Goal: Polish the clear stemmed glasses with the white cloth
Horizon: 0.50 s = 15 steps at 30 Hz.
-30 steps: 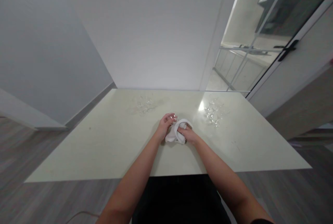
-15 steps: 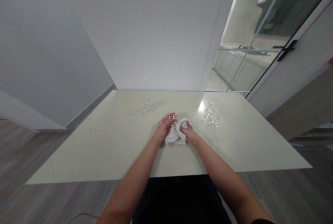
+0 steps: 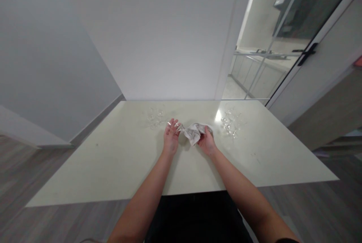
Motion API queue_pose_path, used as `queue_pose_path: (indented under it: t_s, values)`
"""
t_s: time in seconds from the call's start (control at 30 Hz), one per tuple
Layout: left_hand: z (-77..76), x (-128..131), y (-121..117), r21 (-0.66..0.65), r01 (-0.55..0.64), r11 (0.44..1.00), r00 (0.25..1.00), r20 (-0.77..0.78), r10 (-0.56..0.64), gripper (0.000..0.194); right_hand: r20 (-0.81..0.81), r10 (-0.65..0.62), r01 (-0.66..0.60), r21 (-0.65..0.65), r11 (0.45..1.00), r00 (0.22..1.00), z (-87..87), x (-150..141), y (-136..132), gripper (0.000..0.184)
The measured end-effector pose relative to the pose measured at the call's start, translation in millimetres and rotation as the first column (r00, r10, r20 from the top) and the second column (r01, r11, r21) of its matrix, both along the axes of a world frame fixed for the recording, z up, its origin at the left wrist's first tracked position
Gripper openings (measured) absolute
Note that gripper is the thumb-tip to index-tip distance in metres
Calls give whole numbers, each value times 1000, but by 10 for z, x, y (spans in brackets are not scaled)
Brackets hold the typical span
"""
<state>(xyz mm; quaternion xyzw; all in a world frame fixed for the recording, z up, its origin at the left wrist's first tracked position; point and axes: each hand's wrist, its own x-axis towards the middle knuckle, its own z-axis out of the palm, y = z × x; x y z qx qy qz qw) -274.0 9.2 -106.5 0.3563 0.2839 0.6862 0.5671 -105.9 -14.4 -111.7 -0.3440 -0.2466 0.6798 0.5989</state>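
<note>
A clear stemmed glass (image 3: pixel 177 125) lies sideways above the table, its bowl in my left hand (image 3: pixel 171 141). My left fingers curl round the bowl. The stem points right toward a crumpled white cloth (image 3: pixel 194 133), which covers the far end. My right hand (image 3: pixel 207 143) grips the cloth, thumb on top; whether it also pinches the glass's foot beneath the fabric is hidden. Both hands are over the middle of the table.
The pale glossy table (image 3: pixel 113 167) has several clear glasses (image 3: pixel 155 116) at its back left and several more clear glasses (image 3: pixel 231 122) at its back right. A white wall (image 3: pixel 169 47) borders the far edge. A glass-paned door (image 3: pixel 283 43) stands at the right.
My left hand has moved left with the glass, away from my right hand, exposing the stem. The cloth has been drawn up and bunched toward my right hand.
</note>
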Motion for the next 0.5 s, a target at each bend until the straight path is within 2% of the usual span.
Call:
queue_pose_path:
  t_s: [0.1,0.2,0.33,0.4,0.5]
  values:
    - [9,-32,23,4,-60,998,998,-28,60,49,10,-2,2,-7,1000,1000,-11,5,-9,49]
    - [24,-44,43,46,-100,994,992,-72,103,51,81,50,-50,-7,999,995,-72,-22,-15,45]
    - [67,5,-22,175,-43,984,966,-245,86,66,211,94,-100,19,995,973,-204,-85,1,44]
    - [99,47,-108,224,20,974,926,-372,67,74,238,50,-60,36,998,970,-250,-102,19,45]
    - [150,117,-261,278,71,958,854,-513,86,74,221,-85,62,110,992,972,-261,-93,42,43]
